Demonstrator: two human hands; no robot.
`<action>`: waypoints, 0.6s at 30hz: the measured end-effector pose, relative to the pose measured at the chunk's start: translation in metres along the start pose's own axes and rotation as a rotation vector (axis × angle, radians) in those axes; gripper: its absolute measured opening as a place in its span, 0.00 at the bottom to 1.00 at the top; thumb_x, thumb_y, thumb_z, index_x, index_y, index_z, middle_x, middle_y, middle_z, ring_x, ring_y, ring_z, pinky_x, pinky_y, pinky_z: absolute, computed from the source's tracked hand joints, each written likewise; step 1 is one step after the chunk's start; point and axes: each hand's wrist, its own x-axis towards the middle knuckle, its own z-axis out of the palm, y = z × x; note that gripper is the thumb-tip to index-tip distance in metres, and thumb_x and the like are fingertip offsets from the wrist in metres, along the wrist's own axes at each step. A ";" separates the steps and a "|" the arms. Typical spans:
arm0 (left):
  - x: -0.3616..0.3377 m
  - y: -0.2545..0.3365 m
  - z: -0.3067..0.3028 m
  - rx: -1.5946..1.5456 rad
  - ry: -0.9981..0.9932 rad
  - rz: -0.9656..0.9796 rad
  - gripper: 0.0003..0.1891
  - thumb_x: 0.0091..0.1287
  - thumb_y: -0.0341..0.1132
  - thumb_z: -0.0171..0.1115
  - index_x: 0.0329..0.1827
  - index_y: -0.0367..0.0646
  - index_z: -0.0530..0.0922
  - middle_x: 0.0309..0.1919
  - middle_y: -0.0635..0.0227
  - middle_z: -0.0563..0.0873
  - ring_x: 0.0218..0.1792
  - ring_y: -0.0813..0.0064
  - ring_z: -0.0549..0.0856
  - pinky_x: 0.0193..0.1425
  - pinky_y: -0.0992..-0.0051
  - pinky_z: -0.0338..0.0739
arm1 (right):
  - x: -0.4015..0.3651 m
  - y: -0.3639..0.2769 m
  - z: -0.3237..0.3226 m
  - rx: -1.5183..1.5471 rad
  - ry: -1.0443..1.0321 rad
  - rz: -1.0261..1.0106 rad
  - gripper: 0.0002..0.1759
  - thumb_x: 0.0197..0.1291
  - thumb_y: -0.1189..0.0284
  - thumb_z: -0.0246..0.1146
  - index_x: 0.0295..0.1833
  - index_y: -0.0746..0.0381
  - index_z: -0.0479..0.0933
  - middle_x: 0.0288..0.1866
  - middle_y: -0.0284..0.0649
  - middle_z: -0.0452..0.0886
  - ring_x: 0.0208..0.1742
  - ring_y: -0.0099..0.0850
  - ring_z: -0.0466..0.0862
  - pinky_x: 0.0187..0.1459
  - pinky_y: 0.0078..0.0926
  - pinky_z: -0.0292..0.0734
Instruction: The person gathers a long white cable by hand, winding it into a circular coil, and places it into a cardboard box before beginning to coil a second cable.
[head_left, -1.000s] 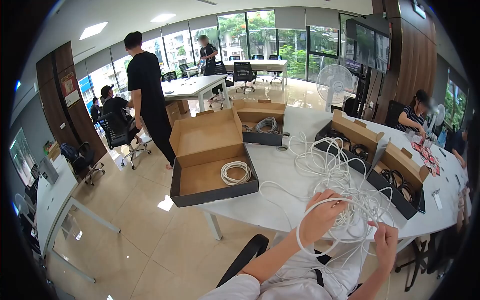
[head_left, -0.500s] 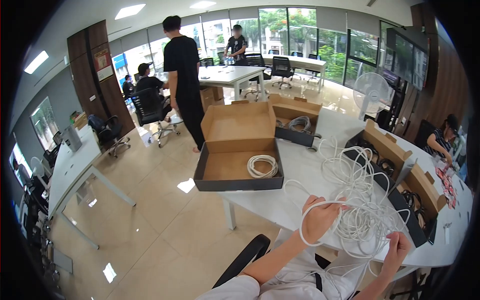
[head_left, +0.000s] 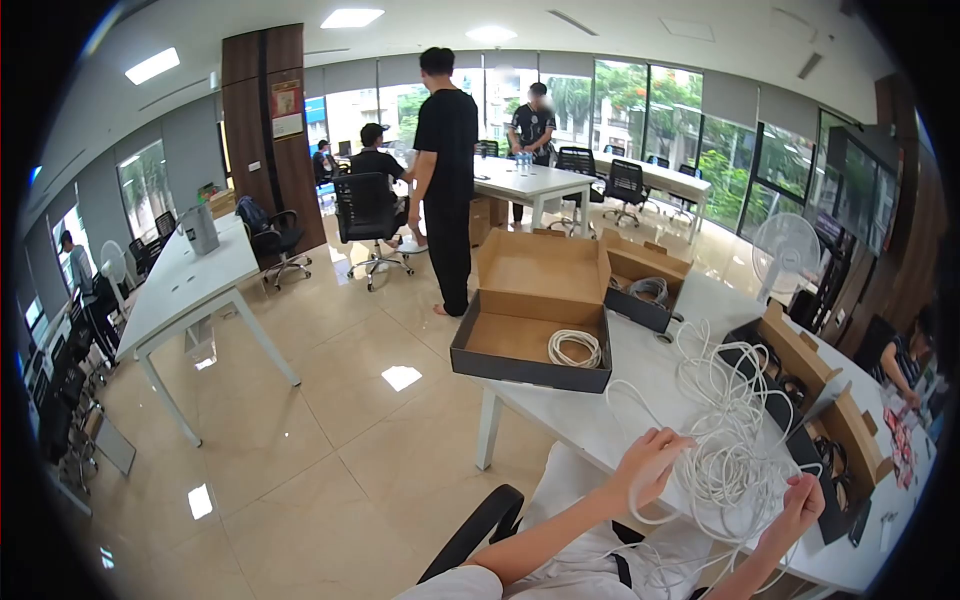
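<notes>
A large loose tangle of white cable (head_left: 735,460) lies on the white table and hangs over its front edge toward my lap. My left hand (head_left: 652,462) is at the left side of the tangle, its fingers closed on a loop of the white cable. On the right, my right hand (head_left: 800,500) is closed on another stretch of the same cable. Beyond my left hand, an open black box (head_left: 530,365) with a brown inside holds one neat white cable coil (head_left: 575,349).
Behind stands a box (head_left: 640,312) with grey cable. Two boxes with dark cables, one of them here (head_left: 850,430), line the right side. A person in black (head_left: 447,180) stands beyond the table; another sits at the far right. A white fan (head_left: 785,250) stands behind.
The view has turned left, so the scene sits further right. My left hand has lowered a little with its cable loop; my right hand still holds cable.
</notes>
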 end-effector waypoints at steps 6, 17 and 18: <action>-0.007 0.001 -0.025 -0.487 -0.094 -0.226 0.19 0.64 0.30 0.50 0.60 0.42 0.71 0.41 0.67 0.69 0.41 0.72 0.68 0.49 0.73 0.64 | 0.007 -0.006 0.009 -0.181 -0.195 -0.222 0.19 0.68 0.67 0.56 0.27 0.69 0.69 0.22 0.31 0.68 0.26 0.18 0.65 0.29 0.18 0.62; -0.001 0.007 -0.015 -0.459 -0.543 -0.440 0.12 0.66 0.39 0.61 0.35 0.38 0.73 0.26 0.78 0.67 0.26 0.85 0.63 0.30 0.79 0.60 | 0.020 0.020 0.007 -0.143 0.073 -0.081 0.19 0.68 0.66 0.57 0.28 0.68 0.71 0.23 0.30 0.70 0.28 0.17 0.69 0.32 0.17 0.64; 0.000 0.007 -0.013 -0.464 -0.573 -0.429 0.12 0.67 0.39 0.60 0.34 0.38 0.73 0.27 0.78 0.68 0.26 0.86 0.63 0.30 0.79 0.60 | 0.021 0.024 0.004 -0.133 0.068 -0.064 0.19 0.68 0.66 0.57 0.28 0.68 0.71 0.23 0.30 0.70 0.28 0.17 0.69 0.33 0.17 0.64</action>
